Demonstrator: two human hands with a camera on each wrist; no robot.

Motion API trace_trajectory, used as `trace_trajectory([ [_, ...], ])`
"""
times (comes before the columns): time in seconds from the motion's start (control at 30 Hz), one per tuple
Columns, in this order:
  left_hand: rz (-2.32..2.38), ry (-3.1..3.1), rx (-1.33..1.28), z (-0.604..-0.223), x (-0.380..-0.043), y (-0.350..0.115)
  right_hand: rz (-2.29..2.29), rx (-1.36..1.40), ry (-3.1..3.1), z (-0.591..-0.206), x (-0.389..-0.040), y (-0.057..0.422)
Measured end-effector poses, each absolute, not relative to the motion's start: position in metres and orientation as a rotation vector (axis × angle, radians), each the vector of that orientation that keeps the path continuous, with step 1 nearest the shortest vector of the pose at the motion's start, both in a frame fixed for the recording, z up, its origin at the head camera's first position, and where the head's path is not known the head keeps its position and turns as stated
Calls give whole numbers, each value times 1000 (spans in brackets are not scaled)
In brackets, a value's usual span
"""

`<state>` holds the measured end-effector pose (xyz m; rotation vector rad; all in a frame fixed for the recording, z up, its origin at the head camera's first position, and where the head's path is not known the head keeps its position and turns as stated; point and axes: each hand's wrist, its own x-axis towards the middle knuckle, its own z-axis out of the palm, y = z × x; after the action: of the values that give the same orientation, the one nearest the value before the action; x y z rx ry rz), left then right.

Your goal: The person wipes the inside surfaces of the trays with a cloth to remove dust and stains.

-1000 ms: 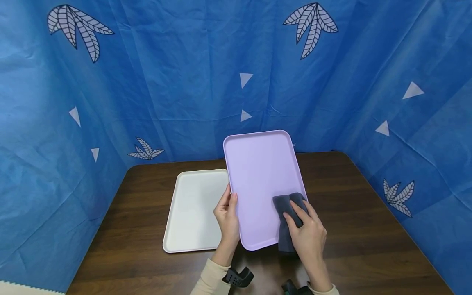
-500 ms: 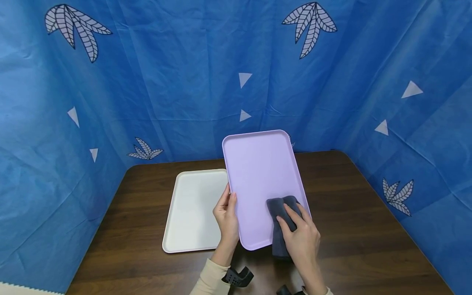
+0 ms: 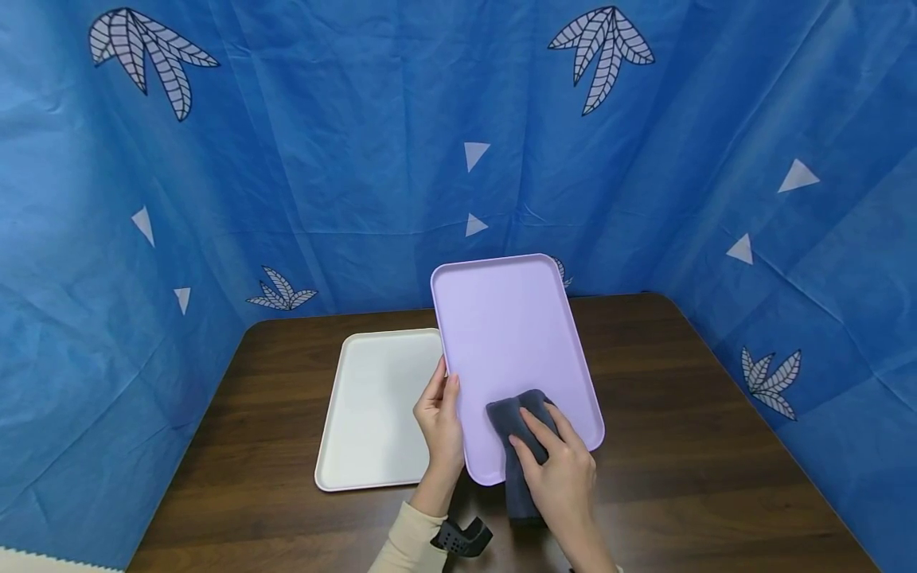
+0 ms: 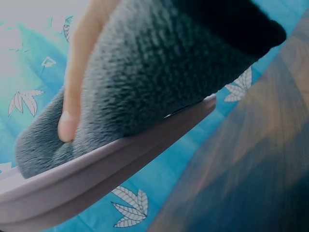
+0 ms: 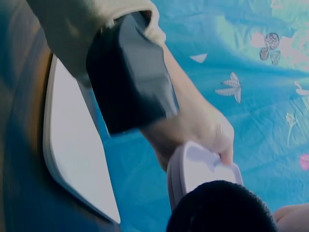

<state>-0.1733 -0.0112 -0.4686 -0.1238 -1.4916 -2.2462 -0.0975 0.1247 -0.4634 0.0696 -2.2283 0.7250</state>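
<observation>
The left hand [image 3: 440, 426] grips a lilac tray [image 3: 509, 334] by its left long side, with the thumb over the rim. The tray is held up above the worktop [image 3: 680, 414], tilted so that its inner face shows to the head camera, and its far end stands in front of the blue curtain [image 3: 344, 159].

The right hand [image 3: 564, 477] holds a folded dark grey cloth [image 3: 517, 487], thumb and fingers pinching it. The upper part of the cloth lies on the tray's inner face, near the end closest to the person, and the rest hangs down past that edge. The left wrist view shows the cloth's thick, fuzzy weave close up against the rim, with one finger pressed into it.

To the left, a white tray [image 3: 380, 410] lies flat on the dark wooden worktop, its right side partly hidden behind the lilac tray and the left hand. The curtain carries pale leaf shapes and small white triangles. A cream sleeve [image 3: 411, 537] covers the left forearm, and a black band [image 3: 462, 539] sits at that wrist.
</observation>
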Motion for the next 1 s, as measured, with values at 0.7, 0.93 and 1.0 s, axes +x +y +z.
trace_trajectory([
  [0.7,-2273,-1477,-90,-467,-172,-11,716,167,-2304,-458,-86,97],
  [0.93,-2273,-1491,-78,-469,-173,-11,702,186,-2322,-459,-80,96],
  [1.0,-2273,-1491,-67,-469,-173,-11,696,196,-2324,-460,-77,96],
])
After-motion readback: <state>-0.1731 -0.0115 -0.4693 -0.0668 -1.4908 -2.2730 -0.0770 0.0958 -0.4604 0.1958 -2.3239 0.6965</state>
